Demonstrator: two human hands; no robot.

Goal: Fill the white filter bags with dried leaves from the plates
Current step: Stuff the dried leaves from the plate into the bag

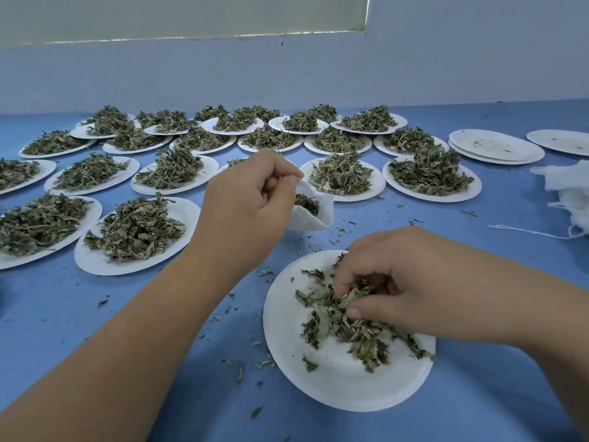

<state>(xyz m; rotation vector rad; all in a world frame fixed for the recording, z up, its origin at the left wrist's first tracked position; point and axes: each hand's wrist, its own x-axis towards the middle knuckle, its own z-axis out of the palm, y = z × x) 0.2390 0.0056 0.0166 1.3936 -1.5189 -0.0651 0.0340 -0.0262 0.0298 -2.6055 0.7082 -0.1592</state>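
Observation:
My left hand (251,199) pinches the rim of a white filter bag (310,218) and holds it open above the blue table; dark dried leaves show inside its mouth. Below it lies a white paper plate (331,378) with a thinned pile of dried leaves (347,327). My right hand (392,282) is on that pile, fingers and thumb curled round a clump of leaves. The bag hangs a short way up and left of the plate.
Several white plates heaped with dried leaves (140,228) cover the left and back of the blue table (159,330). Stacked used plates (497,148) sit at the back right. A heap of white filter bags with strings (570,193) lies at the right edge. Leaf crumbs are scattered about.

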